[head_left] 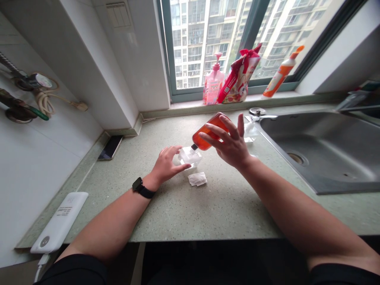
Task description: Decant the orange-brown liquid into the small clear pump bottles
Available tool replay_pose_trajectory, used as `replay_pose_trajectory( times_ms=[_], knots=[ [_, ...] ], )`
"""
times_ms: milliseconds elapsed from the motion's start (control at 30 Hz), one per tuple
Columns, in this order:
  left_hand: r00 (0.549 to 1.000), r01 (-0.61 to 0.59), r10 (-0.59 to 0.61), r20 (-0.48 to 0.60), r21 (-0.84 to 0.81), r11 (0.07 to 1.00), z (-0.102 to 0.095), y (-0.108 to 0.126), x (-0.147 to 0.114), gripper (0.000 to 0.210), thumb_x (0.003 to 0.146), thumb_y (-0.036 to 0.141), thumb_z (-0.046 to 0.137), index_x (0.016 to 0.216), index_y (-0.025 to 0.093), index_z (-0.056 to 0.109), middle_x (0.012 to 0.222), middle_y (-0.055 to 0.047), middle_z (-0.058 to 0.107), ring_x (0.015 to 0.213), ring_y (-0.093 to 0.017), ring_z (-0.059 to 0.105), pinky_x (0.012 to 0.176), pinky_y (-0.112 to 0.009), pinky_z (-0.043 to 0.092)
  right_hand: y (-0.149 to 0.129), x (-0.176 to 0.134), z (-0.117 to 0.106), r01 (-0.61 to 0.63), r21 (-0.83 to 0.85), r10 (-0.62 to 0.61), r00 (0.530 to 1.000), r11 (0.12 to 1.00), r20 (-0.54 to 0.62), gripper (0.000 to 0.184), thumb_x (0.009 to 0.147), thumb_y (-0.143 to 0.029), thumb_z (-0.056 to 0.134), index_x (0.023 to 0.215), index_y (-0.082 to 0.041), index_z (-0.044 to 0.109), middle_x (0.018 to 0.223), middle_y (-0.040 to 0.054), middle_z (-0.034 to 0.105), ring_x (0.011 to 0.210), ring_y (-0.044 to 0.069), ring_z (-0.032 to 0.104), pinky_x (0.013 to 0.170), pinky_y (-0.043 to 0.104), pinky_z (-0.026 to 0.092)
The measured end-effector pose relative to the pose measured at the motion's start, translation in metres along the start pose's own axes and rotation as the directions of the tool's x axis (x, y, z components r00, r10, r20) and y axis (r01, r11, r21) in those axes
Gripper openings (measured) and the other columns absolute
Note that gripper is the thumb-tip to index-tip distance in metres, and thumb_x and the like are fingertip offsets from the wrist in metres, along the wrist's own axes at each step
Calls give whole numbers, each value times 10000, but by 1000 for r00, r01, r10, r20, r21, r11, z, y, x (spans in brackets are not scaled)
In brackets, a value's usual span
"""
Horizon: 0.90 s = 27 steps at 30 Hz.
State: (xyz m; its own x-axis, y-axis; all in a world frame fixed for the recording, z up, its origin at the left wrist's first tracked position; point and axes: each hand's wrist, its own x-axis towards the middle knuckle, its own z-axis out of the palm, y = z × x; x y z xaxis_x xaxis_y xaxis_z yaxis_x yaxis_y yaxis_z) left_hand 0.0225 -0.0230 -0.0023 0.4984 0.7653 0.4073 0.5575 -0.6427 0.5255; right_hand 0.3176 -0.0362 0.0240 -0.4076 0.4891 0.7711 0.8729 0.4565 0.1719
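My right hand (233,144) is closed around an orange-red bottle (204,136), tipped with its dark neck pointing down and to the left. Just below that neck stands a small clear square container (190,156) on the counter. Its left side sits between the thumb and fingers of my left hand (168,163), which wears a black watch at the wrist. Whether liquid is flowing is too small to tell. In front of the container lies a folded white tissue (197,179). Behind my right hand, a clear object (251,130) is partly hidden.
A steel sink (320,138) with a faucet (261,116) lies to the right. On the windowsill stand a pink pump bottle (213,85), a red bag (240,79) and an orange-white bottle (280,77). A phone (110,148) and a white power bank (61,221) rest at the left.
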Motion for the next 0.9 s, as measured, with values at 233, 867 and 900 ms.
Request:
replay_pose_trajectory(
  times_ms=[233,867,900],
  knots=[
    [1000,-4,4,0,4,1000,-1,1,0,661,848,629,824,1356,263,609,1194,-88,737,1125,-316,698,1052,-536,514,1,-1,0,-6,-7,6,1000,1000,21,855,972,-86,620,1577,-635,366,1521,-76,631,1551,345,450,1308,781,171],
    [1000,-17,16,-15,-4,1000,-1,1,0,646,831,603,845,1311,229,627,1156,-94,750,1091,-315,706,1034,-535,531,-7,-12,6,-60,26,61,995,998,-75,922,928,-49,625,1623,-579,331,1490,-14,626,1514,362,478,1306,783,152],
    [1000,-19,18,-14,-9,1000,-1,2,0,639,832,593,848,1307,226,628,1149,-93,752,1074,-309,714,1023,-527,539,-8,-13,5,-62,24,63,995,998,-75,930,923,-43,624,1628,-572,325,1494,-9,622,1508,363,484,1305,783,160]
  ],
)
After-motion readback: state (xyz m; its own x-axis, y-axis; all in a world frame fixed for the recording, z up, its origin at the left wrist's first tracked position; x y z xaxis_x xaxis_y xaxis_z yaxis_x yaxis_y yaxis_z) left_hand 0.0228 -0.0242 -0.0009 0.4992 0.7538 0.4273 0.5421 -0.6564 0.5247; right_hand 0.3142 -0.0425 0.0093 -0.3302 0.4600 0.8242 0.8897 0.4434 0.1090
